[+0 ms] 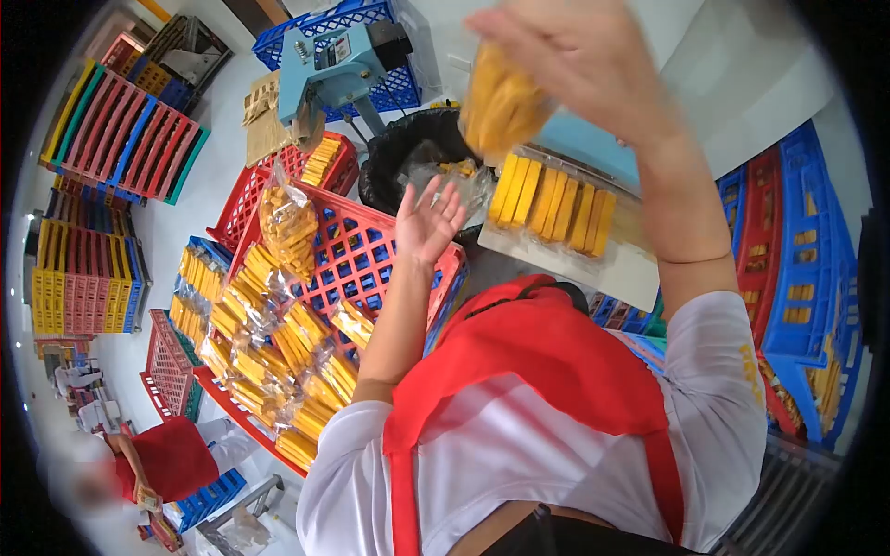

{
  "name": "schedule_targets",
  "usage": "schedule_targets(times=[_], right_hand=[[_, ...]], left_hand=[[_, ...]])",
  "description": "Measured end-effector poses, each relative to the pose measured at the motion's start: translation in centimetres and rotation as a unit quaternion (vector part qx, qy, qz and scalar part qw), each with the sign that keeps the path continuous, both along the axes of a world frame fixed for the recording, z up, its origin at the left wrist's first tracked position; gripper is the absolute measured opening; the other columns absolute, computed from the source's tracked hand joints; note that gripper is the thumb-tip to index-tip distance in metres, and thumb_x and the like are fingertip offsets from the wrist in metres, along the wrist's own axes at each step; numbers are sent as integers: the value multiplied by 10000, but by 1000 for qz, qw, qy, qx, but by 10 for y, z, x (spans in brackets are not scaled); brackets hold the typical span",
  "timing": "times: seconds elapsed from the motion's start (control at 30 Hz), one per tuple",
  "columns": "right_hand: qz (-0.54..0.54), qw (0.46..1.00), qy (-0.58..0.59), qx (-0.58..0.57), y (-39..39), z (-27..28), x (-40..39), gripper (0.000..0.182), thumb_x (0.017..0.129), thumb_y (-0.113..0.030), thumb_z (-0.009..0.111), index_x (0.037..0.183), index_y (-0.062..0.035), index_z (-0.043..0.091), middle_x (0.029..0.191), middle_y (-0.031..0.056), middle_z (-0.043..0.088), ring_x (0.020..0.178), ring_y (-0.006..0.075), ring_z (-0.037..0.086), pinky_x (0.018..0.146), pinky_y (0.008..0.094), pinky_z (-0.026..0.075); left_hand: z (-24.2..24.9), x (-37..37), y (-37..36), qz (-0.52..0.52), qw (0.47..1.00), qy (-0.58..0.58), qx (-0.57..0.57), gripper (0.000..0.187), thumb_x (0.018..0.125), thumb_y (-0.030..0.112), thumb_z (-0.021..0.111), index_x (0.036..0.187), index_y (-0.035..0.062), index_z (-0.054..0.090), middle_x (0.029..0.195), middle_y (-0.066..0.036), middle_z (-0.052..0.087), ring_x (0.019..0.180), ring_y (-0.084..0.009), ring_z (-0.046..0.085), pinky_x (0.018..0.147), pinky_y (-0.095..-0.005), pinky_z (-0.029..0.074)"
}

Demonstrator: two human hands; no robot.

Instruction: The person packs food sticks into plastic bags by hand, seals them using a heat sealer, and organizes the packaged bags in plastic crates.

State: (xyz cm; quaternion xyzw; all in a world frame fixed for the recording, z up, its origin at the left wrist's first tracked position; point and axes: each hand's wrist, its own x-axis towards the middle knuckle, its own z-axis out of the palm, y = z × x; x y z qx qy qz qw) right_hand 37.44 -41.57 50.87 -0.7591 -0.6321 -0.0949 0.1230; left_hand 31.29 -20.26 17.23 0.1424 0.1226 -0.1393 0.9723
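Raised at the top of the head view, my right hand [579,60] grips a clear plastic bag of yellow sticks [503,102]; the hand is slightly blurred. My left hand [429,222] is open, palm up with its fingers spread, holding nothing. Below the raised bag, several packs of yellow sticks [552,204] lie in a row on a pale tray [612,273]. By my left forearm stands a red crate [348,246] holding many clear packs of yellow sticks [278,343]. A fuller bag of yellow pieces [288,227] rests at its far edge.
A light-blue machine [336,69] stands at the back left, beside a black-lined bin [399,153]. Blue crates [805,250] are stacked on the right. Coloured crates [125,130] are piled on the far left. Another person in a red apron [167,468] is at the lower left.
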Motion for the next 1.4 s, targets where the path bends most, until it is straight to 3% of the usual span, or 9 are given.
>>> schedule_targets(times=[0.07, 0.13, 0.2, 0.4, 0.53, 0.73, 0.87, 0.93, 1.4], right_hand=[[158, 959, -39, -230, -1, 10, -5, 604, 836, -194, 515, 1317, -94, 164, 1196, 132, 417, 1033, 251, 485, 793, 292, 456], [-157, 864, 103, 467, 23, -62, -41, 227, 808, -215, 529, 679, -35, 583, 590, 66, 563, 586, 114, 565, 490, 283, 435], [-112, 932, -251, 238, 55, -131, 7, 145, 795, -168, 522, 682, -85, 557, 522, 57, 503, 480, 222, 506, 453, 312, 403], [-212, 946, -141, 201, 74, -186, 25, 257, 790, -255, 506, 613, -71, 535, 597, 96, 548, 573, 277, 547, 496, 397, 424], [-131, 948, 16, 290, 87, -162, 0, 353, 809, -270, 515, 563, -26, 446, 521, 126, 437, 509, 308, 453, 462, 373, 349], [-131, 906, -131, 380, 63, -119, -36, 254, 802, -250, 526, 895, -15, 553, 902, 136, 564, 881, 300, 524, 731, 349, 411], [-243, 853, 27, 462, 3, -129, -51, 414, 821, -208, 513, 1150, 28, 424, 1199, 170, 428, 1137, 298, 388, 932, 338, 299], [-216, 763, 384, 474, -17, -163, -66, 496, 839, -165, 480, 1253, 37, 296, 1324, 183, 271, 1239, 256, 259, 1006, 318, 186], [-575, 631, 75, 516, -202, -308, -148, 465, 863, -118, 391, 1264, 67, 247, 1315, 220, 265, 1224, 279, 277, 997, 321, 205]], left_hand=[[-23, -12, 22, 29, 999, 18, -7, 438, 835, 385, 446, 1127, 59, 443, 1051, -98, 508, 941, -216, 491, 833, -368, 389], [-39, -11, 32, 61, 997, 37, -14, 382, 838, 359, 451, 1068, 56, 486, 981, -75, 541, 887, -199, 512, 795, -355, 411], [-49, -15, 36, 152, 978, 143, 30, 318, 842, 326, 439, 1004, 61, 509, 931, -50, 557, 820, -183, 525, 735, -336, 427], [-1, -26, 38, 225, 935, -45, 269, 301, 830, 300, 478, 1059, 108, 502, 891, -13, 562, 804, -118, 502, 720, -265, 394], [100, -39, 13, 201, 589, -321, 714, 794, 657, 213, 660, 1291, 14, 226, 1157, -155, 420, 1110, -264, 380, 958, -369, 249], [117, -22, -28, 211, 606, -347, 684, 873, 698, 103, 651, 1322, 17, 47, 1203, -159, 362, 1038, -239, 451, 854, -324, 385], [126, -14, -52, 131, 882, -342, 296, 720, 836, 41, 446, 1344, 164, -50, 1279, -106, 281, 1111, -208, 391, 928, -333, 333], [130, -7, -75, 91, 866, -365, 330, 684, 854, 87, 429, 1345, 161, -42, 1276, -108, 285, 1132, -201, 362, 942, -334, 312], [56, 7, -307, -132, 559, -626, 528, 564, 795, 152, 538, 1271, -2, 279, 1273, -245, 314, 1197, -343, 302, 971, -340, 265]])
